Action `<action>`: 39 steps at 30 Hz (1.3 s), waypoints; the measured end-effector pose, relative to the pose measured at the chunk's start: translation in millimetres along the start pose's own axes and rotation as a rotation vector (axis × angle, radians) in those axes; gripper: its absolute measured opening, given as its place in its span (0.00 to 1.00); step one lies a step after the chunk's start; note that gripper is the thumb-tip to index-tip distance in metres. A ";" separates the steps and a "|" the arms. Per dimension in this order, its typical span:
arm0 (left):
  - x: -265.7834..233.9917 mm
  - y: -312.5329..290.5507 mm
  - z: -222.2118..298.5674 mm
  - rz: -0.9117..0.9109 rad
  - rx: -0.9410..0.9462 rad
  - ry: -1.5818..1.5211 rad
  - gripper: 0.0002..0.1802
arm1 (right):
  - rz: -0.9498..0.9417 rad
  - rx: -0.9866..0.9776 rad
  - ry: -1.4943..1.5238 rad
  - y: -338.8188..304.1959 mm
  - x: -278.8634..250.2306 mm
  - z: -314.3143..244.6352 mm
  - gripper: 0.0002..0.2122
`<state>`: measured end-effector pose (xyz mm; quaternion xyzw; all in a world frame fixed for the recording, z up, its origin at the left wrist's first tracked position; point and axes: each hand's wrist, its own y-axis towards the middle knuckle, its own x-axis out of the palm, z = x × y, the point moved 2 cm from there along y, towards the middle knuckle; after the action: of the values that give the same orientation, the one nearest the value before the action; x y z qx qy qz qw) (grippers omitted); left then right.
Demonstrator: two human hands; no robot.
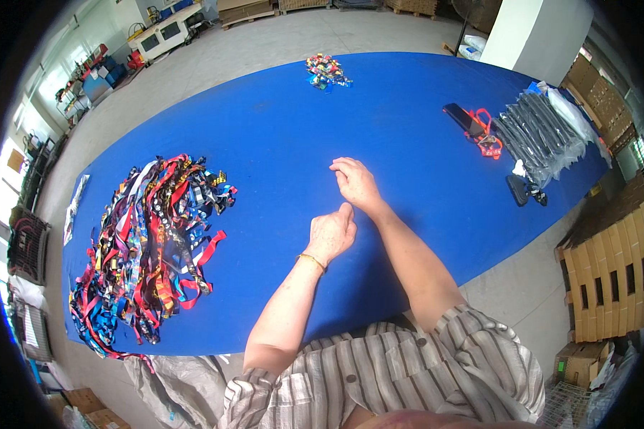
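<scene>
My left hand [333, 234] is curled into a loose fist above the blue tabletop [279, 143], thumb side up, and nothing shows in it. A thin yellowish band [312, 260] circles that wrist. Just beyond it, my right hand [356, 184] points left with its fingers stretched out and slightly bent, also holding nothing that I can see. The hands are very close together at the left thumb. Left of them lies a large heap of colourful printed lanyards [154, 243], its straps running lengthwise and some hanging over the near edge.
A small multicoloured pile [326, 72] lies at the far edge. To the right are a dark phone-like object [464, 120], a red-orange lanyard [489, 143], dark items in clear plastic [540, 132] and a small black object [518, 190]. Stacked cardboard [608, 279] stands beside the table.
</scene>
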<state>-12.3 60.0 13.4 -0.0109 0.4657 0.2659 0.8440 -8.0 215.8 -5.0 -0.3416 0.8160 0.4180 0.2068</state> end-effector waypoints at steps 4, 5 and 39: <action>1.3 -1.0 -7.6 0.079 0.023 -0.060 0.04 | 0.012 -0.049 -0.051 1.6 6.4 2.2 0.08; -3.9 0.6 -4.5 0.079 0.025 -0.065 0.04 | 0.022 -0.068 -0.062 1.9 6.9 2.8 0.08; -265.7 -103.8 89.1 -0.208 1.150 -1.602 0.10 | -0.030 -0.060 -0.149 5.0 6.2 -10.0 0.07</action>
<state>-8.0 -122.0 250.4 0.5424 -0.1877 -0.1471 0.8056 -16.3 207.2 -0.6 -0.3275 0.7803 0.4634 0.2630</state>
